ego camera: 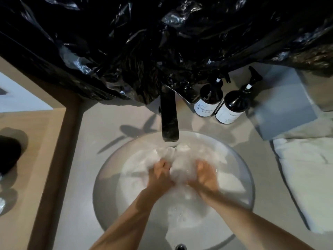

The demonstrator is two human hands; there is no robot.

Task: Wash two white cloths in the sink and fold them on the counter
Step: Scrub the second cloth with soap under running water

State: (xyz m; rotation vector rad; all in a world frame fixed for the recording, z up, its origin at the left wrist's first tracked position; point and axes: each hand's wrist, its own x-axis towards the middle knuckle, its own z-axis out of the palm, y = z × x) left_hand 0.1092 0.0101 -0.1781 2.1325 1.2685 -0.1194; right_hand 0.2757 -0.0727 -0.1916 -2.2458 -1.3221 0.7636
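Item: white cloth (182, 165), wet, bunched in the round basin (108, 166), directly under the black spout (169, 121). Lay in soapy, foamy water, part submerged. Whether one cloth or both in the water: could not be told, the folds being blurred.

Left hand (159, 173): pressed into the left side of the bunch, fingers curled into the fabric, holding a gathered fold.

Right hand (206, 175): set against the right side of the same bunch, fingers bent round it, gripping. Motion blur on both hands; exact finger spread not legible.

Step in hand, as judged: scrubbing the cloth, well short of rinsing, wringing and folding.

Handling notes for doing it well: kept low inside the basin so suds stayed off the counter (111, 123). Rubbed fold against fold between the two grips rather than kneaded as one lump. Turned over and regripped on a fresh section, so no patch was missed. Opened out under the spout for rinsing until foam cleared. Wet cloth likely heavy and limp; best gathered along its length before twisting.

Also present: two dark pump bottles (230, 107) with white labels behind the basin to the right; folded pale towels (306, 168) on the counter at far right; crumpled black plastic sheeting (162, 42) hung above and behind the tap.
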